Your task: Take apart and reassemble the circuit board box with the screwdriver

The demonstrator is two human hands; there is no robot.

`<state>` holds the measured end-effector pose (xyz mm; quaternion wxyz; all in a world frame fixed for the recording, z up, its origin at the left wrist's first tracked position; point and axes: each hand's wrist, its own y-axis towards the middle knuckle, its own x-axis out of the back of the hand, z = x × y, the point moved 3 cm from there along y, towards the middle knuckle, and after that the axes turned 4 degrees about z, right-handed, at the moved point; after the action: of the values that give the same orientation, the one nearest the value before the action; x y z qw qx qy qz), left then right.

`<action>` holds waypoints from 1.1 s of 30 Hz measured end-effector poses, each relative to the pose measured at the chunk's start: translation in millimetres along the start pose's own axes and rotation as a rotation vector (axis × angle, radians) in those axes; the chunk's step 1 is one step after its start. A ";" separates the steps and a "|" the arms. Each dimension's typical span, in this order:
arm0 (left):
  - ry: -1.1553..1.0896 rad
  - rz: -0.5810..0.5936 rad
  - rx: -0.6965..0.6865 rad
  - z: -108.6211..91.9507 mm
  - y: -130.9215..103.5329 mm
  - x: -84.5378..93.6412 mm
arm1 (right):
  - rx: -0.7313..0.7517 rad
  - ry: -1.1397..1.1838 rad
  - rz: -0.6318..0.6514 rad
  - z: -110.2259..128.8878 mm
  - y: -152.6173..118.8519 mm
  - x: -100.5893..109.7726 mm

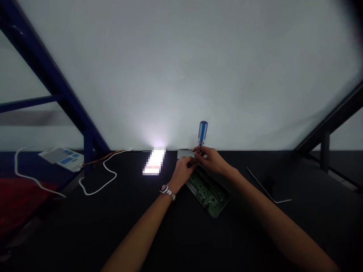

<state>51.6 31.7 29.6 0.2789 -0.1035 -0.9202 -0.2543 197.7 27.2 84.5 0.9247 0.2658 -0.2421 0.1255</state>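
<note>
A screwdriver [202, 131] with a clear blue handle stands nearly upright, handle on top. The fingers of my right hand [211, 159] are closed around its shaft, just below the handle. Close beside them, my left hand [184, 172] has its fingers bent together near the screwdriver's lower end; what they pinch, if anything, is hidden. Under both hands lies a green circuit board [208, 192] in a shallow metal tray, set at a slant on the black table. The tip of the screwdriver is out of sight behind the fingers. A watch with a metal band [168, 190] is on my left wrist.
A bright, blurred-out panel [154, 161] glows left of my hands. Farther left, a white cable [106, 170] curls near a white card with blue patches [66, 158]. A thin bent rod [263, 187] lies at right. Blue frame bars [56, 79] and a pale wall border the table.
</note>
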 end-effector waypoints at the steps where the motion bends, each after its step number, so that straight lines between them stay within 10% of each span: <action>1: 0.006 -0.002 -0.004 -0.7 -0.1 -0.1 | -0.013 0.009 -0.039 0.9 -1.4 0.2; 6: 0.041 -0.002 -0.016 -2.7 -0.5 -2.1 | -0.108 0.136 -0.354 6.9 -8.4 1.6; 14: 0.068 -0.008 -0.008 -2.8 -1.6 -4.1 | -0.128 0.147 -0.470 10.9 -5.2 1.2; 26: 0.293 0.219 -0.060 4.7 -5.0 11.1 | -0.103 0.201 -0.334 12.1 -1.8 3.7; 33: 0.237 0.162 -0.121 -3.7 -2.1 12.2 | -0.109 0.268 -0.117 10.6 1.3 9.2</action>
<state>42.5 28.6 38.3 0.3987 -0.1634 -0.8523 -0.2965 201.0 23.3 97.7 0.9675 0.2097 -0.1071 0.0925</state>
